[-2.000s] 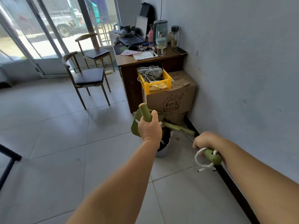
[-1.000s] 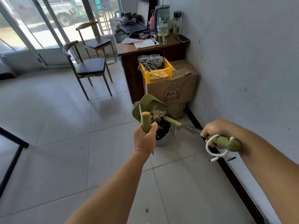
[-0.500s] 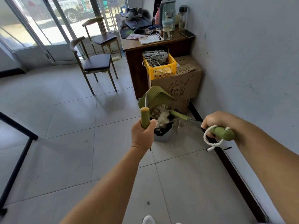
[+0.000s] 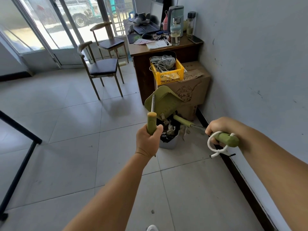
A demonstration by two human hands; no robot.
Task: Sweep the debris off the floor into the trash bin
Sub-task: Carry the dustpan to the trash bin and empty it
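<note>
My left hand (image 4: 147, 140) grips the green handle of a dustpan (image 4: 164, 101), whose pan is tipped up over the small grey trash bin (image 4: 169, 144). The bin has a black liner and holds crumpled paper debris (image 4: 170, 128). My right hand (image 4: 220, 129) grips the green broom handle (image 4: 226, 139), which has a white cord loop at its end. The broom's shaft slants down to the bin's rim; its head is hidden behind the bin and pan.
A cardboard box (image 4: 193, 90) with a yellow crate (image 4: 167, 72) stands behind the bin, beside a wooden desk (image 4: 166, 50). Two chairs (image 4: 101, 67) stand left of the desk. The wall (image 4: 258, 64) runs along the right. A black frame leg (image 4: 21, 165) is at left. A dark speck (image 4: 152, 211) lies on the tile.
The dustpan has been raised and tipped over the bin, and paper debris now lies in the bin. Both hands have lifted; the view has tilted down slightly.
</note>
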